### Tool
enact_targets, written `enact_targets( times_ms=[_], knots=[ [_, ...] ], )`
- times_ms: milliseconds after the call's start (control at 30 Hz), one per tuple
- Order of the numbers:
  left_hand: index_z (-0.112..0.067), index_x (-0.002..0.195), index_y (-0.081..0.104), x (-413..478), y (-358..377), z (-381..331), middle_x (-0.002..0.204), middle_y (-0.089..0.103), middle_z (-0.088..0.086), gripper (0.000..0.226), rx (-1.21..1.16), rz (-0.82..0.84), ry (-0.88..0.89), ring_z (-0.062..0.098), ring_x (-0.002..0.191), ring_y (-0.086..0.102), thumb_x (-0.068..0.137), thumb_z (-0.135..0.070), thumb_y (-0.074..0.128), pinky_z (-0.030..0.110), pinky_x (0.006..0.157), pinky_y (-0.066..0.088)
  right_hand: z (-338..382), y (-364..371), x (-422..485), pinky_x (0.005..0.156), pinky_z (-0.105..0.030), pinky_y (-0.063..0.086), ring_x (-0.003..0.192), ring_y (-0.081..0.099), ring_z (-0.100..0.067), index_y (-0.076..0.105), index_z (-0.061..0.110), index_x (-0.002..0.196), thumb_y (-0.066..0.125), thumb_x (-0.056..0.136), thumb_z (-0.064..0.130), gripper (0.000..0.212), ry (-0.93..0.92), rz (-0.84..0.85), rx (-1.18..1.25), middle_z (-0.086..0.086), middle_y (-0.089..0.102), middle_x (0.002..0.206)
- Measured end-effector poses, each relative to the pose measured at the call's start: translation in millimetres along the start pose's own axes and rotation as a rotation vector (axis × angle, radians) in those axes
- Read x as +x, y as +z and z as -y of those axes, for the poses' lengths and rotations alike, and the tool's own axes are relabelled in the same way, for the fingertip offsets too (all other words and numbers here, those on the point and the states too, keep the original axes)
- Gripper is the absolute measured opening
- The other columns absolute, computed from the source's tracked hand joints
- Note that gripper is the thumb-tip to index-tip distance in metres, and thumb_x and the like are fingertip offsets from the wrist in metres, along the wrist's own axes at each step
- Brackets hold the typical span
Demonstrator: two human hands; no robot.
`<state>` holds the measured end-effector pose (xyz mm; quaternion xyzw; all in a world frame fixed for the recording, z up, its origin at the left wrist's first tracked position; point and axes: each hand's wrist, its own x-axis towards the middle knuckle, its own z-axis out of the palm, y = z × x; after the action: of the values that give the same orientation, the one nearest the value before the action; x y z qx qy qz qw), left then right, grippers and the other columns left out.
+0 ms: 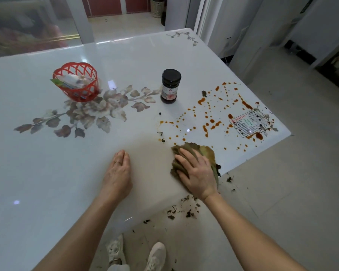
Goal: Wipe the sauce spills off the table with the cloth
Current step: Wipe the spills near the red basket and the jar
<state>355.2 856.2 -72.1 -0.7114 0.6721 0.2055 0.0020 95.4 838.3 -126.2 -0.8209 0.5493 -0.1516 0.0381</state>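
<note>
a shiny white tabletop (47,173) with painted flowers
on it sit a red basket (76,83), a dark jar (170,86), orange sauce spills (209,116) and a cloth (199,151).

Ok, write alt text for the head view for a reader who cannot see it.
A person's right hand presses a brownish cloth flat on a glossy white table, just short of orange sauce spills scattered toward the right corner. The left hand rests flat nearby; a dark jar and red basket stand farther back.
</note>
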Motion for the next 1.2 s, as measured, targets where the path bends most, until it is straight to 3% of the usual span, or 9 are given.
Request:
enact_targets(
  times_ms=[100, 200, 300, 400, 567, 800, 1000, 1200],
  knots=[
    [-0.004, 0.148, -0.005, -2, -1, -1, 0.157, -0.01, 0.011, 0.076, -0.002, 0.016, -0.012, 0.021, 0.145, -0.008, 0.086, 0.002, 0.037, 0.026, 0.116, -0.004, 28, 5, -3, 0.11, -0.051, 0.036, 0.137, 0.04, -0.03, 0.039, 0.024, 0.147, 0.046, 0.092, 0.044, 0.059, 0.14, -0.037, 0.08, 0.001, 0.043, 0.152],
    [-0.005, 0.149, -0.005, -1, -2, 0, 0.157, -0.01, 0.009, 0.074, -0.006, 0.009, -0.015, 0.02, 0.145, -0.007, 0.087, -0.001, 0.037, 0.025, 0.114, -0.004, 37, 11, -13, 0.109, -0.044, 0.038, 0.134, 0.044, -0.025, 0.046, 0.021, 0.139, 0.052, 0.095, 0.042, 0.05, -0.039, -0.052, 0.132, -0.004, 0.044, 0.149],
    [-0.006, 0.149, -0.004, -2, -1, 3, 0.157, -0.009, 0.008, 0.072, -0.005, -0.004, 0.004, 0.019, 0.145, -0.006, 0.088, -0.001, 0.036, 0.024, 0.113, -0.004, 11, 6, -5, 0.101, -0.052, 0.049, 0.127, 0.051, -0.028, 0.051, 0.024, 0.128, 0.051, 0.096, 0.044, 0.038, -0.162, 0.001, 0.147, -0.005, 0.051, 0.143],
    [-0.005, 0.149, -0.002, -2, 0, 5, 0.157, -0.008, 0.008, 0.07, -0.006, -0.017, 0.009, 0.019, 0.145, -0.004, 0.089, -0.001, 0.033, 0.023, 0.113, -0.003, -7, -3, 9, 0.098, -0.054, 0.05, 0.122, 0.055, -0.031, 0.052, 0.025, 0.124, 0.048, 0.096, 0.046, 0.035, -0.027, -0.004, 0.151, -0.004, 0.053, 0.141],
    [-0.006, 0.149, -0.004, -2, 0, 2, 0.157, -0.01, 0.007, 0.072, -0.008, -0.01, -0.007, 0.019, 0.145, -0.006, 0.089, -0.003, 0.034, 0.023, 0.113, -0.003, 12, 3, 8, 0.105, -0.054, 0.043, 0.127, 0.051, -0.03, 0.058, 0.018, 0.123, 0.066, 0.091, 0.027, 0.034, 0.155, -0.068, 0.151, -0.005, 0.053, 0.14],
    [-0.008, 0.149, -0.002, -1, -2, 3, 0.158, -0.008, 0.006, 0.072, -0.033, -0.006, -0.004, 0.018, 0.145, -0.005, 0.088, -0.003, 0.036, 0.024, 0.113, -0.002, 21, 10, 13, 0.103, -0.049, 0.046, 0.129, 0.052, -0.031, 0.066, 0.015, 0.117, 0.053, 0.098, 0.035, 0.031, -0.215, -0.042, 0.179, -0.005, 0.058, 0.138],
    [-0.009, 0.15, -0.001, 0, -7, 2, 0.158, -0.007, 0.005, 0.073, -0.041, 0.004, -0.017, 0.019, 0.145, -0.002, 0.088, -0.003, 0.036, 0.025, 0.114, 0.001, 28, 8, 22, 0.108, -0.05, 0.041, 0.131, 0.048, -0.028, 0.063, 0.016, 0.121, 0.067, 0.091, 0.024, 0.031, 0.113, -0.057, 0.149, -0.003, 0.056, 0.139],
    [-0.011, 0.15, -0.001, 0, -9, 5, 0.158, -0.006, 0.005, 0.071, -0.019, 0.0, 0.004, 0.018, 0.145, -0.003, 0.089, -0.007, 0.036, 0.025, 0.114, -0.002, 60, 18, 32, 0.103, -0.046, 0.042, 0.134, 0.047, -0.029, 0.063, 0.022, 0.128, 0.048, 0.097, 0.038, 0.038, -0.119, 0.007, 0.115, 0.002, 0.056, 0.142]
  ],
)
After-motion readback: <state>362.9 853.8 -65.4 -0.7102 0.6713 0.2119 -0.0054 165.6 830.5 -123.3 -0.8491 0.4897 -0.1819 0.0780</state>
